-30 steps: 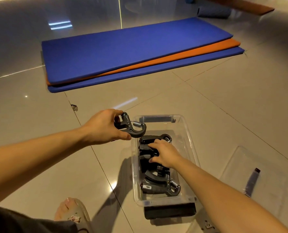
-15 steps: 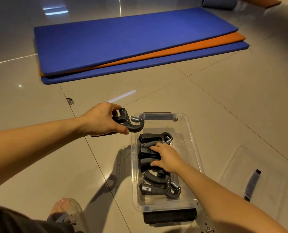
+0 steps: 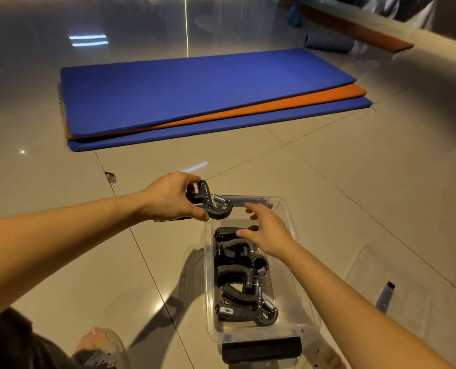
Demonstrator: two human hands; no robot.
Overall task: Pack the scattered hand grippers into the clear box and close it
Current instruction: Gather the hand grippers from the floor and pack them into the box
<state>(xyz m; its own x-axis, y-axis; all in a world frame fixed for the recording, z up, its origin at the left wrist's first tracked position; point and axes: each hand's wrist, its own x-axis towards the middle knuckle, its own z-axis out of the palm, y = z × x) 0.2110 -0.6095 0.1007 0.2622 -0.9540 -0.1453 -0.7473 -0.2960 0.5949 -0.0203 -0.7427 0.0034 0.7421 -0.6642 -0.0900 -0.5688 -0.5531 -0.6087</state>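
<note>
On the floor [image 3: 354, 198], right in front of the person: clear box [image 3: 289, 217], long axis running away from the camera, lid off. Inside, a pile of black grippers [image 3: 237, 278] fills the near and middle part, stacked and overlapping. Exact count unclear, at least four. Springs show on two of them. The far end of the box shows bare bottom. Near latch [image 3: 261, 348], dark, sits on the box's near end wall; far latch [image 3: 261, 201] on the far end wall.

Left hand [image 3: 172, 199]: clamped on one hand gripper [image 3: 215, 206], thumb under, fingers curled over the handles. It's in the air just over the box's far left corner, spring and hooked head pointing toward the box, not inside.

Right hand [image 3: 268, 231]: palm down, fingers spread and straight, nothing held. It hovers over the far half of the box, above the top of the pile. Can't tell if the thumb touches the top gripper.

Lid [image 3: 408, 278]: clear, flat on the floor to the right of the box, near but apart, with a dark clip [image 3: 385, 295] on it.

Far side of the floor: blue mat [image 3: 195, 91] on an orange mat [image 3: 314, 101] on a second blue mat [image 3: 248, 123], stacked and fanned out. Sandalled foot [image 3: 101, 344] at bottom left, well left of the box.
</note>
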